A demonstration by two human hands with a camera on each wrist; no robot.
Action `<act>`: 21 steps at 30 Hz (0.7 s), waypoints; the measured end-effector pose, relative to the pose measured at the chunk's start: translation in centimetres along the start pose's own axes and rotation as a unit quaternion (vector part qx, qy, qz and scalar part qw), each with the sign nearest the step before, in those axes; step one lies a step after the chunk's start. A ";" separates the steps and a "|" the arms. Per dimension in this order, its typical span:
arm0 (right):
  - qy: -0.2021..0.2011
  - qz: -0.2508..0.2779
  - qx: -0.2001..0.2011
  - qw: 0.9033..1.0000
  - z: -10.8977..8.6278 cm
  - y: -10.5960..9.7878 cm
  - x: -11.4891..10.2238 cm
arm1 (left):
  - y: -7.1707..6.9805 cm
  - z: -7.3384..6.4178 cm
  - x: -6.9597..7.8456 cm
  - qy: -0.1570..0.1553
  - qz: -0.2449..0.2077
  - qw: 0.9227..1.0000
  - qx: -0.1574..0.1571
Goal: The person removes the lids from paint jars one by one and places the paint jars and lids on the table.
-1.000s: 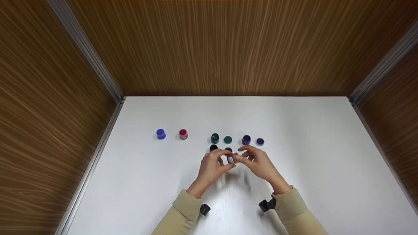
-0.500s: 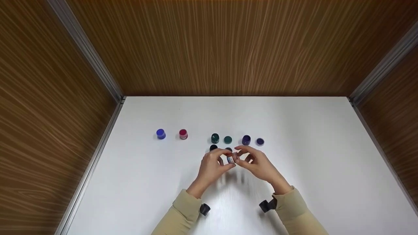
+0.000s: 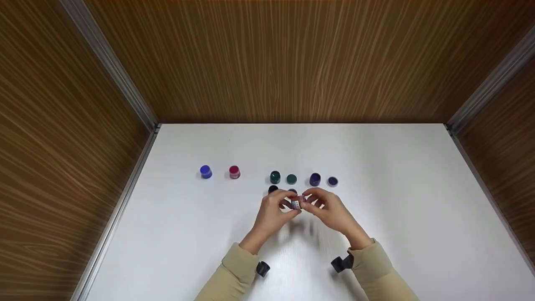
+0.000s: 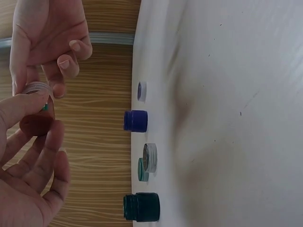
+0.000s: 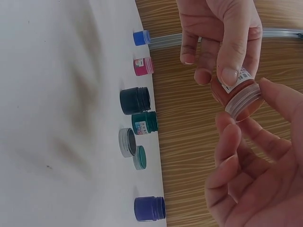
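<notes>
My left hand (image 3: 267, 214) grips a small paint jar (image 5: 219, 93) of reddish-brown colour by its labelled body, thumb on one side and fingers on the other. With thumb and fingertips, my right hand (image 3: 333, 211) pinches the clear ridged lid (image 5: 244, 101) at the jar's right end. The jar is held on its side above the table, lid toward the right hand. Just behind the hands stand an uncapped black paint jar (image 3: 273, 189) and its lid (image 5: 127, 142), both partly covered by the left hand in the head view.
Farther back are an uncapped green jar (image 3: 275, 177) with its lid (image 3: 291, 179), and an uncapped purple jar (image 3: 315, 179) with its lid (image 3: 332, 181). Capped blue (image 3: 206, 172) and pink (image 3: 234, 172) jars stand left on the white table (image 3: 175, 234). Wood-grain panels (image 3: 267, 62) enclose the back and sides.
The right hand's raised index finger has come down onto the lid, and its thumb has shifted slightly. The jar has turned a little in the left fingers. Other jars have not moved.
</notes>
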State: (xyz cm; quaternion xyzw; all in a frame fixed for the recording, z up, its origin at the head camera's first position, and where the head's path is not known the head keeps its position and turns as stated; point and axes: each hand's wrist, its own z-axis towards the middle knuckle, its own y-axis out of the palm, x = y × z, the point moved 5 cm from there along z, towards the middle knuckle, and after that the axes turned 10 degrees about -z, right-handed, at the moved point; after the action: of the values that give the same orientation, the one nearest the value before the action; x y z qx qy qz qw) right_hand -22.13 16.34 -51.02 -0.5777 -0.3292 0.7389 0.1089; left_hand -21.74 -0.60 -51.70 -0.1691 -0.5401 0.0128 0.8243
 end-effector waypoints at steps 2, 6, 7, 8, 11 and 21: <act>0.002 -0.006 0.003 1.000 0.0 -0.1 -0.1 | 0.0 0.0 0.0 0.002 -0.004 1.000 0.001; 0.016 -0.011 0.009 1.000 0.0 -0.2 -0.1 | 0.0 0.0 0.0 0.005 -0.023 1.000 0.005; 0.019 -0.010 0.010 1.000 0.0 -0.2 -0.1 | 0.1 0.1 0.0 0.005 -0.028 1.000 0.005; 0.021 -0.010 0.010 1.000 0.1 -0.2 -0.1 | 0.1 0.1 -0.1 0.004 -0.036 0.999 0.005; 0.016 -0.011 0.009 1.000 0.2 -0.2 -0.1 | 0.3 0.1 -0.1 -0.001 -0.051 0.999 0.001; -0.002 -0.014 0.015 1.000 0.1 -0.3 0.0 | 0.3 0.1 -0.4 -0.016 -0.057 0.998 0.000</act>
State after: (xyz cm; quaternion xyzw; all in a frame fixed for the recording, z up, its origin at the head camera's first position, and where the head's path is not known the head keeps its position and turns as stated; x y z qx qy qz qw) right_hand -22.23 16.49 -50.81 -0.5701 -0.3267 0.7430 0.1270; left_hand -21.94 -0.41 -52.09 -0.1374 -0.5623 -0.0314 0.8148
